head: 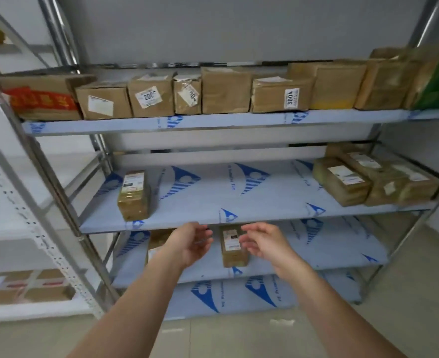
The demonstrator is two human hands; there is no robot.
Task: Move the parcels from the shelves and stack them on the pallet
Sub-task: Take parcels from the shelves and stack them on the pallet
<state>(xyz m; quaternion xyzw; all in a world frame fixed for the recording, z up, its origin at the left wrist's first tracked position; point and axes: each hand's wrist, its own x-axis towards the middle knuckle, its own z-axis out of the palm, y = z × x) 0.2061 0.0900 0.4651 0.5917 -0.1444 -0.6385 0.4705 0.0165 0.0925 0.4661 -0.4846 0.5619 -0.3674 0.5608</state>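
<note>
Reaching in, left hand (pixel 192 244) and right hand (pixel 264 245) wide and empty, flanking the small parcel (pixel 233 248) on the lower shelf (pixel 316 257); next, closing both palms on its sides and lifting clear.

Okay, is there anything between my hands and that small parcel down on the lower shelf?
Nothing visible. The left hand and right hand flank the small parcel on the lower shelf, both open. The front edge of the shelf above overhangs close over them.
</note>
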